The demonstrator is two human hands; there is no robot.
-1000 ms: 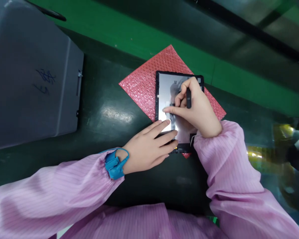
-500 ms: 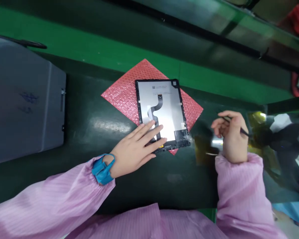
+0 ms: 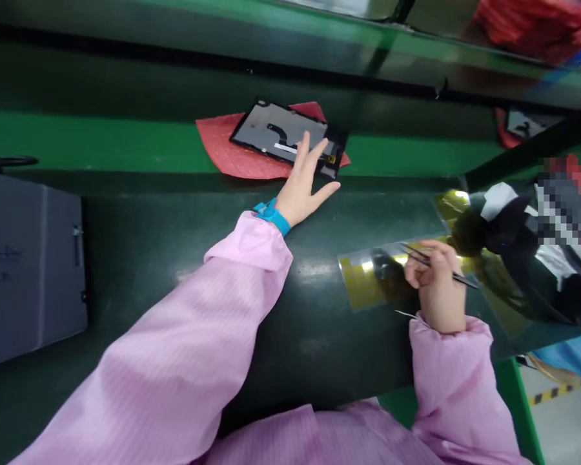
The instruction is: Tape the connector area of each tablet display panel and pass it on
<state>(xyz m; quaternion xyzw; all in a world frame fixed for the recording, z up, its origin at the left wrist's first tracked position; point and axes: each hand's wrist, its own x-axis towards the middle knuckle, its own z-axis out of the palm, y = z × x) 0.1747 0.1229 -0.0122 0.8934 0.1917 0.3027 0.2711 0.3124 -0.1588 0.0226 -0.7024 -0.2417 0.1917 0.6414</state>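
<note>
A person wears a pink garment with long, loose sleeves and fine, closely spaced darker stripes. The left sleeve point(image 3: 184, 349) is full and creased, and gathers into a puffed cuff point(image 3: 266, 242) at the wrist. A bright blue wristband point(image 3: 272, 216) with a small raised tab circles that wrist. The right sleeve point(image 3: 455, 387) has deep folds and a gathered cuff too, with a thin white strand point(image 3: 405, 314) jutting out beside it. Both the left hand point(image 3: 303, 187) and right hand point(image 3: 438, 281) are bare. The garment's front point(image 3: 271, 442) shows an overlapping edge.
</note>
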